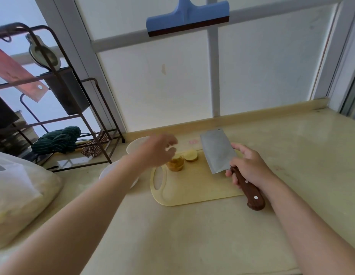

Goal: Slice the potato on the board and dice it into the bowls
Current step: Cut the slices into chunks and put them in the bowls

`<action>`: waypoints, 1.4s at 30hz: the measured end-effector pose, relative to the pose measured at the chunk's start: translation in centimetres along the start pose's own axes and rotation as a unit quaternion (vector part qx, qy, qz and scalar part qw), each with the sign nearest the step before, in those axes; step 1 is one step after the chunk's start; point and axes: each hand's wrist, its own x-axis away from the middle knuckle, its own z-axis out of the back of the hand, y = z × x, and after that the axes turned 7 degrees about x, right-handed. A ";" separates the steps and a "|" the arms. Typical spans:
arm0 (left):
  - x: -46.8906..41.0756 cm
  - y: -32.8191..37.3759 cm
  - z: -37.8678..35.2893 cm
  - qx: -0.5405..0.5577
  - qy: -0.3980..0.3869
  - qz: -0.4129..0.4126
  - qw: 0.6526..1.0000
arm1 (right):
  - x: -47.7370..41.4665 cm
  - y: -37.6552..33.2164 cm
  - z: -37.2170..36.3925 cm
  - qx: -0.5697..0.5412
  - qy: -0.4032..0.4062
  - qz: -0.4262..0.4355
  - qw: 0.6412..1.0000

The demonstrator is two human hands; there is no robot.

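Mid-frame, the empty, relaxed left hand (158, 150) hovers over the potato halves (190, 155), likely firm and slippery, best pinned cut-face down, while the right hand (250, 169) grips the cleaver (218, 153).

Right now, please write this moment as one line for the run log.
left hand: open, near potato | right hand: grips cleaver | potato: cut pieces on board | bowls: left of board

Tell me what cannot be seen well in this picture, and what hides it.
Head view: the far bowl is mostly behind the left hand; its contents are hidden.
The near bowl is partly behind the left forearm; contents hidden.
The left hand is blurred; whether it holds anything is unclear.
The plastic bag is cut off by the left edge.
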 end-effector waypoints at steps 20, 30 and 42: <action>-4.8 7.3 -6.0 -0.047 -0.138 0.021 0.989 | 0.1 0.2 1.4 -0.135 0.073 -0.028 0.988; -0.4 5.5 -7.9 0.068 -0.081 -0.055 0.993 | 1.2 -2.2 4.9 0.242 0.038 0.025 0.969; 1.3 5.6 -9.8 0.058 -0.007 -0.182 0.982 | 2.1 -4.9 2.9 0.524 -0.083 0.065 0.845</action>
